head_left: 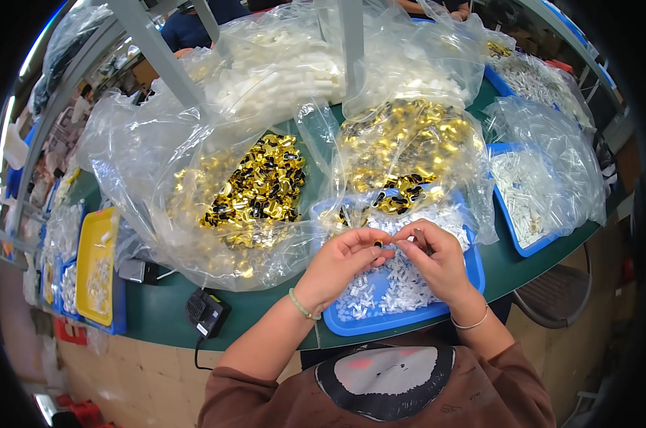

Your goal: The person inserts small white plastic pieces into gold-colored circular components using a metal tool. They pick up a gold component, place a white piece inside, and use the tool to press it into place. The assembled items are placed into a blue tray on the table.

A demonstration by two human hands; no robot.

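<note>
Over a blue tray (351, 327), my two hands meet fingertip to fingertip. My left hand (346, 260) pinches a small black and gold piece (378, 243), mostly covered by the fingers. Thumb and forefinger of my right hand (437, 258) are pressed together right beside it; what they hold, if anything, is too small to make out. Beneath the hands, the tray holds many small white and clear plastic pieces (401, 289). Just beyond lies a clear bag of glossy gold and black pieces (416, 139), partly spilling toward the tray.
Left of my hands, an opened clear bag holds more gold and black pieces (262, 182). White parts in bags (280, 75) lie behind, near grey metal posts (351, 50). A black power adapter (207, 312), yellow tray (94, 285), right-hand blue tray (524, 246) and chair (555, 292) stand around.
</note>
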